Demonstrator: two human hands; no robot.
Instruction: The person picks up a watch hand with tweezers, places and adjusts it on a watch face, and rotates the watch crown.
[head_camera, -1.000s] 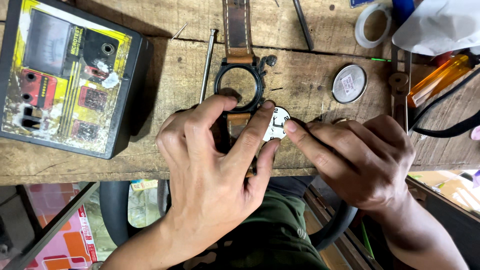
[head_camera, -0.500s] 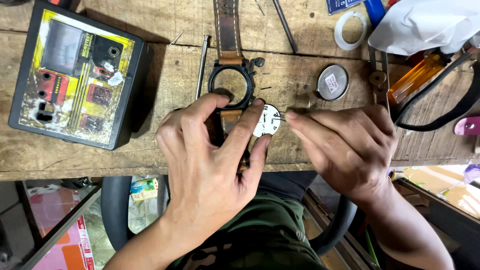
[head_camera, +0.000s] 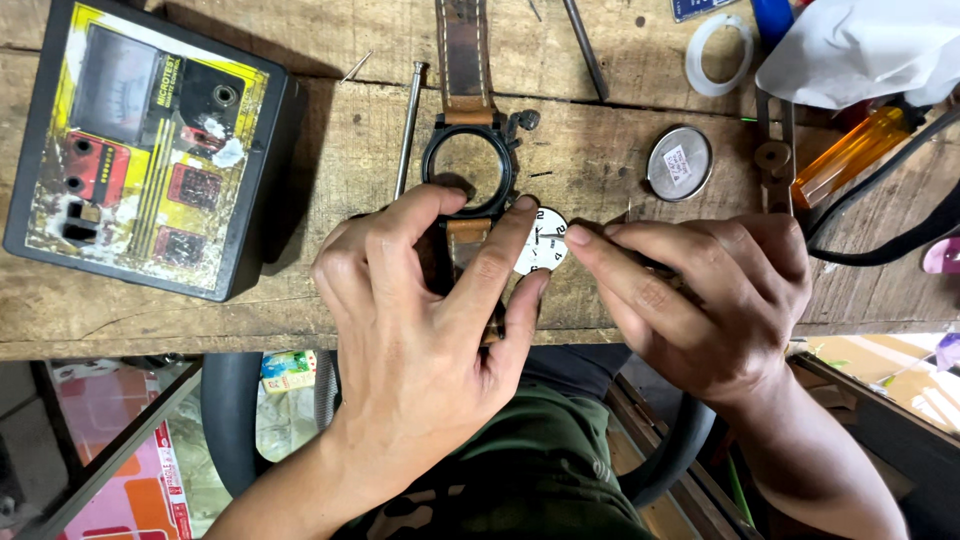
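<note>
The white watch dial (head_camera: 540, 243) lies on the wooden bench (head_camera: 600, 170), just below the empty black watch case (head_camera: 468, 165), and has barely shifted since a second ago. The left hand (head_camera: 430, 310) still pinches its edge; the right hand (head_camera: 700, 290) stays closed on a thin tool, mostly hidden. A yellow-labelled black tester box (head_camera: 150, 145) sits far left, and a round metal case back (head_camera: 679, 163) with a small sticker to the right.
</note>
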